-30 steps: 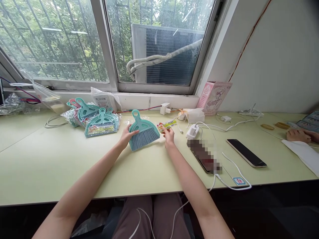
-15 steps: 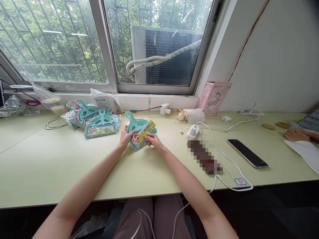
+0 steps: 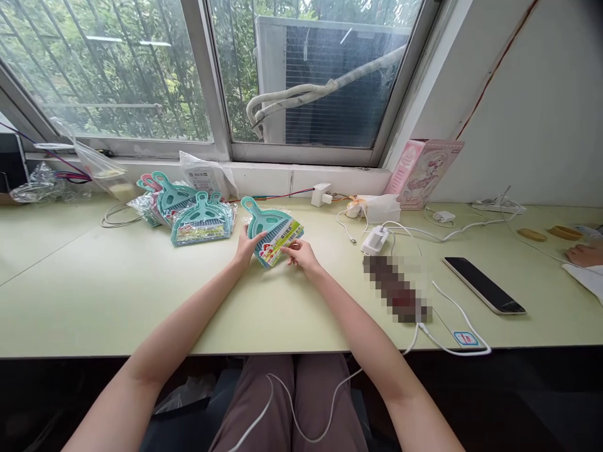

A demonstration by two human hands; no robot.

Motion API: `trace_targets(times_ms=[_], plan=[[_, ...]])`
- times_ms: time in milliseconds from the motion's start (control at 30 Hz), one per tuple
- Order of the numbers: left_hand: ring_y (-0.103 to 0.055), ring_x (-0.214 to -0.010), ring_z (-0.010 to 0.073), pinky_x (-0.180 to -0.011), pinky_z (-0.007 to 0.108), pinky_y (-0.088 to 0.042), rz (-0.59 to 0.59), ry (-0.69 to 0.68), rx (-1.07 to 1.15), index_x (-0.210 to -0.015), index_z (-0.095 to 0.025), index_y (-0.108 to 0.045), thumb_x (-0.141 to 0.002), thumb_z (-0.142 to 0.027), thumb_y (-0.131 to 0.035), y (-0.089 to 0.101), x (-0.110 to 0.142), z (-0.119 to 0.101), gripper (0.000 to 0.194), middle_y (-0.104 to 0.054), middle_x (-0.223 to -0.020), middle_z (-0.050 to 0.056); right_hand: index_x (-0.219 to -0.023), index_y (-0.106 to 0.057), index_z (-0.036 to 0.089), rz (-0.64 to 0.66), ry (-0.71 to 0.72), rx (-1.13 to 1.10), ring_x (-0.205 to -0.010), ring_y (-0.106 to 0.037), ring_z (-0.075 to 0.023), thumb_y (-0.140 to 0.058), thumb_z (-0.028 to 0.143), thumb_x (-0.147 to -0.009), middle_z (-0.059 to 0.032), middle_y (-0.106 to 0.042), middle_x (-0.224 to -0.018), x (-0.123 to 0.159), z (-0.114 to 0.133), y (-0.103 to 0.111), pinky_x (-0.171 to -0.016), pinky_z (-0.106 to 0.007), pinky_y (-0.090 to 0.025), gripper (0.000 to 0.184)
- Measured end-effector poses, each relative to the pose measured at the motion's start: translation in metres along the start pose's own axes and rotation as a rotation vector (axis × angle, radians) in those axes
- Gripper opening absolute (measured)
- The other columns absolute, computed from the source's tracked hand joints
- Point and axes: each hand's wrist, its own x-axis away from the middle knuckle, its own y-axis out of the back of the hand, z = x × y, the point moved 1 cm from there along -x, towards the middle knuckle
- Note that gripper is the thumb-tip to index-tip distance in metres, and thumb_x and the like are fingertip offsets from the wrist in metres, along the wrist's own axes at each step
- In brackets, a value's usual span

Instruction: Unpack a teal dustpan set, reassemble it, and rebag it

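Observation:
A teal mini dustpan and brush set (image 3: 268, 221) in clear wrap is held tilted above the table, its handle pointing up and away. Across its front runs a yellow-green label card (image 3: 281, 243) with red and white pictures. My left hand (image 3: 247, 246) grips the left edge, the thumb lying over the front. With closed fingers, my right hand (image 3: 301, 254) pinches the lower right edge by the card; whether it has the card or just the wrap, I cannot tell. Left of my hands lie more wrapped dustpan sets (image 3: 200, 227), teal with some pink.
On the right of the table (image 3: 117, 301) are a phone (image 3: 484, 285), a white charger (image 3: 375, 240), loose white cables and a blurred dark object (image 3: 396, 292). A pink box (image 3: 424, 172) stands by the wall. Another person's hand (image 3: 585, 255) rests at the far right.
The whole view has shifted slightly. My right fingers have slid down to the label's lower edge, so more of the label shows. My left hand keeps its grip.

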Motion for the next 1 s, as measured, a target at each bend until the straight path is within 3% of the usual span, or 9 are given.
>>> trace_targets(times_ms=[267, 433, 733, 867, 933, 1000], plan=[[-0.061, -0.109, 0.0279, -0.095, 0.044, -0.049, 0.184, 0.031, 0.049, -0.121, -0.021, -0.048, -0.062, -0.035, -0.083, -0.008, 0.010, -0.004, 0.070, -0.062, -0.113, 0.008, -0.062, -0.054, 0.017, -0.049, -0.031, 0.000, -0.032, -0.048, -0.0054, -0.088, 0.033, -0.055, -0.0013, -0.070, -0.062, 0.002, -0.002, 0.006, -0.031, -0.018, -0.028, 0.038], [-0.056, -0.119, 0.0290, -0.101, 0.043, -0.046, 0.251, -0.015, 0.077, -0.127, -0.023, -0.044, -0.055, -0.026, -0.087, -0.013, 0.014, -0.005, 0.084, -0.059, -0.122, 0.008, -0.059, -0.053, 0.017, -0.104, -0.083, 0.064, -0.030, -0.045, -0.0051, -0.088, 0.035, -0.056, -0.0009, -0.066, -0.055, 0.000, -0.005, 0.008, -0.029, -0.018, -0.022, 0.040], [-0.055, -0.118, 0.0282, -0.101, 0.044, -0.046, 0.262, -0.012, 0.095, -0.129, -0.025, -0.045, -0.051, -0.017, -0.085, -0.010, 0.011, -0.001, 0.088, -0.057, -0.121, 0.007, -0.060, -0.052, 0.019, -0.079, -0.120, 0.184, -0.031, -0.042, -0.0063, -0.082, 0.039, -0.064, 0.0006, -0.061, -0.048, 0.003, -0.006, 0.009, -0.033, -0.019, -0.025, 0.037], [-0.055, -0.118, 0.0279, -0.100, 0.044, -0.047, 0.262, -0.009, 0.098, -0.129, -0.026, -0.044, -0.051, -0.017, -0.085, -0.009, 0.010, -0.001, 0.089, -0.059, -0.120, 0.006, -0.068, -0.054, 0.020, -0.248, -0.023, 0.185, -0.041, -0.048, -0.0087, -0.071, 0.043, -0.075, 0.0020, -0.060, -0.056, 0.002, -0.005, 0.012, -0.040, -0.021, -0.036, 0.029], [-0.056, -0.117, 0.0283, -0.100, 0.044, -0.047, 0.273, 0.005, 0.112, -0.129, -0.026, -0.044, -0.051, -0.018, -0.085, -0.009, 0.010, -0.003, 0.089, -0.060, -0.119, 0.006, -0.079, -0.056, 0.021, -0.426, 0.046, 0.196, -0.059, -0.058, -0.0116, -0.068, 0.040, -0.077, -0.0010, -0.065, -0.075, 0.001, -0.002, 0.017, -0.054, -0.022, -0.047, 0.022], [-0.058, -0.115, 0.0286, -0.098, 0.043, -0.048, 0.279, 0.028, 0.132, -0.128, -0.025, -0.045, -0.050, -0.018, -0.085, -0.009, 0.011, -0.007, 0.088, -0.062, -0.116, 0.006, -0.096, -0.055, 0.022, -0.617, 0.091, 0.168, -0.085, -0.063, -0.0141, -0.071, 0.036, -0.075, -0.0065, -0.065, -0.105, 0.001, 0.001, 0.022, -0.072, -0.024, -0.052, 0.029]])
